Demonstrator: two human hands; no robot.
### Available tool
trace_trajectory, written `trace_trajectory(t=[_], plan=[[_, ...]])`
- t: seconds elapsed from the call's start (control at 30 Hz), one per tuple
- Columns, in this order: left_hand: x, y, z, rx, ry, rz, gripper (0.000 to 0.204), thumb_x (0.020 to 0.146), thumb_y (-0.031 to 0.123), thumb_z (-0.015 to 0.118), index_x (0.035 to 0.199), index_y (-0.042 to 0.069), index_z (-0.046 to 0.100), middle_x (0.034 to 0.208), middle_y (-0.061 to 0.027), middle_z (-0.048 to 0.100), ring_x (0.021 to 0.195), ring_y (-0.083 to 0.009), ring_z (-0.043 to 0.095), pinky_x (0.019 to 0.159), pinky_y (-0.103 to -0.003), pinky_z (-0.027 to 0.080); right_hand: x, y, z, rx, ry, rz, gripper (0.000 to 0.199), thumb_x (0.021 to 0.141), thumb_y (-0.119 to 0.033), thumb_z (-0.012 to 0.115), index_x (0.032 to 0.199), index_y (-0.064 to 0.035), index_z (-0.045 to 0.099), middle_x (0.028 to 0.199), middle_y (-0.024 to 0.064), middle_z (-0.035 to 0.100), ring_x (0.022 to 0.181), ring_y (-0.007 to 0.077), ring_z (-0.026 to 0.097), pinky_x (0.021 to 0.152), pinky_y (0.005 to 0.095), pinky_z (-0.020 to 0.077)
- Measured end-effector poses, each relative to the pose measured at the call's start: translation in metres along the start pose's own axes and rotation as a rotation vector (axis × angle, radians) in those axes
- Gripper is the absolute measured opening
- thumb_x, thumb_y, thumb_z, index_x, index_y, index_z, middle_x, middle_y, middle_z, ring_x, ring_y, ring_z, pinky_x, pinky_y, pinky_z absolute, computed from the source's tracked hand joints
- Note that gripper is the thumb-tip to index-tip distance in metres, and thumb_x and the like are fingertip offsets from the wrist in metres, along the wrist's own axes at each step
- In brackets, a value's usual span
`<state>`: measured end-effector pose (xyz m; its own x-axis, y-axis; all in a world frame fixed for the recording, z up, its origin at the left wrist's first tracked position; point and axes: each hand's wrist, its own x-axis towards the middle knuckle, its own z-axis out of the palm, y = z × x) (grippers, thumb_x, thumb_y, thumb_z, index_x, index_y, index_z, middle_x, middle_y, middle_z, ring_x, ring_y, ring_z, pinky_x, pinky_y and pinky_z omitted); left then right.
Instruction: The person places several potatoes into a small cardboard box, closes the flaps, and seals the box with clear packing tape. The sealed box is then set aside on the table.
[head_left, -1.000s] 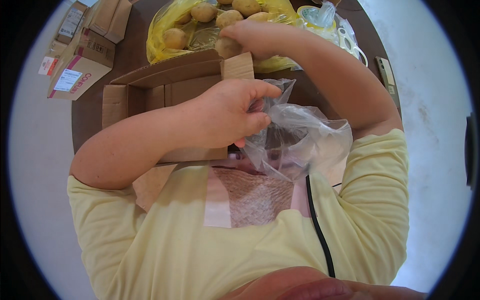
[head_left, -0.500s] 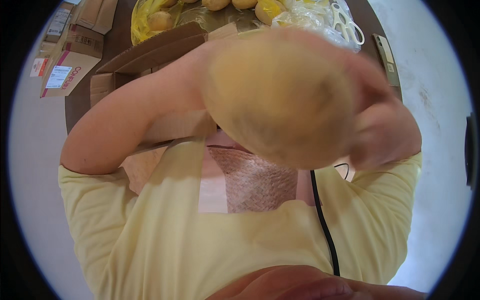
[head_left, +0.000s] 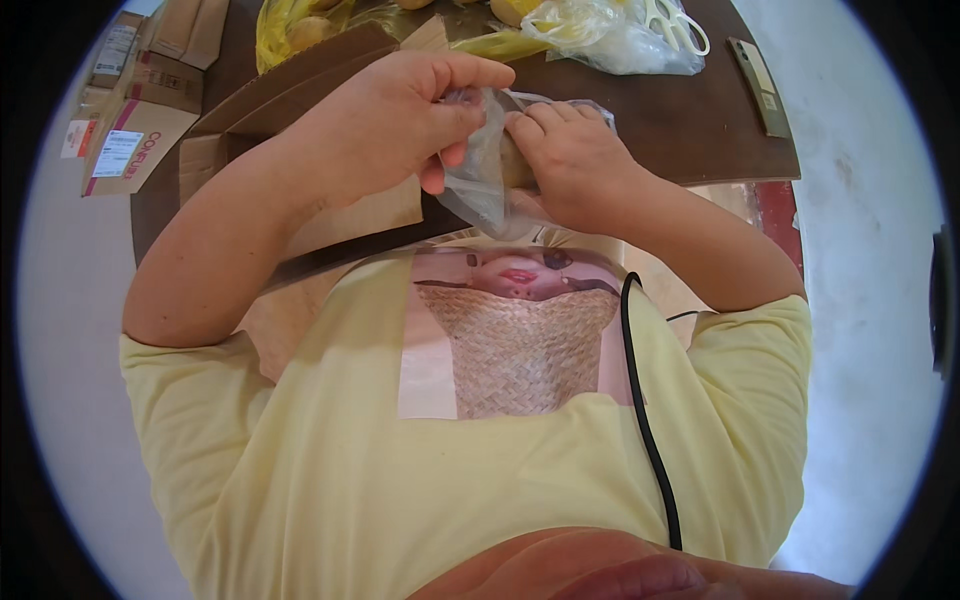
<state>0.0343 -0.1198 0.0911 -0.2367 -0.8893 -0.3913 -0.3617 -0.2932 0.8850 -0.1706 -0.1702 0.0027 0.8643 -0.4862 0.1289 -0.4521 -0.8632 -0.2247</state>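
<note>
A clear plastic bag [head_left: 475, 195] hangs between my hands above the near edge of the table. My left hand [head_left: 415, 125] pinches the bag's edge between thumb and fingers. My right hand [head_left: 580, 165] is closed around a potato [head_left: 517, 165], with its fingertips at the bag. The potato is mostly hidden by the hand and the plastic, and I cannot tell how far inside the bag it sits.
An open cardboard box [head_left: 300, 85] stands under my left forearm. Beyond it lie a yellow plastic bag [head_left: 275, 35] with several potatoes, crumpled clear bags [head_left: 600, 35] and white-handled scissors [head_left: 680, 25]. A phone [head_left: 760, 90] rests at the right edge; cartons [head_left: 150, 120] stand far left.
The potato has gone from close before the camera down to the table's near edge. My right hand has lowered with it, and both hands now meet at the clear bag.
</note>
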Motion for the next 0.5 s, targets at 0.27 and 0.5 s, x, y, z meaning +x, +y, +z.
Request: trace_trajectory(t=[0.27, 0.5], plan=[[-0.006, -0.005, -0.002, -0.042, 0.026, 0.059, 0.043, 0.093, 0.005, 0.053, 0.135, -0.002, 0.050, 0.081, 0.0007, 0.052, 0.065, -0.0050, 0.050, 0.052, -0.020, 0.047, -0.019, 0.021, -0.039, -0.211, 0.251, -0.034, 0.068, 0.068, -0.029, 0.081, 0.127, -0.0105, 0.052, 0.114, 0.0096, 0.059, 0.108, 0.0297, 0.055, 0.094, 0.0404, 0.0425], [-0.002, -0.003, -0.012, -0.063, 0.046, 0.058, 0.043, 0.094, 0.008, 0.054, 0.136, 0.000, 0.050, 0.088, -0.0005, 0.054, 0.066, -0.0054, 0.051, 0.054, -0.019, 0.046, -0.040, 0.069, -0.029, 0.110, 0.005, 0.463, 0.037, 0.082, -0.026, 0.071, 0.110, -0.0048, 0.061, 0.091, 0.0092, 0.064, 0.084, 0.0253, 0.063, 0.076, 0.0359, 0.0489]])
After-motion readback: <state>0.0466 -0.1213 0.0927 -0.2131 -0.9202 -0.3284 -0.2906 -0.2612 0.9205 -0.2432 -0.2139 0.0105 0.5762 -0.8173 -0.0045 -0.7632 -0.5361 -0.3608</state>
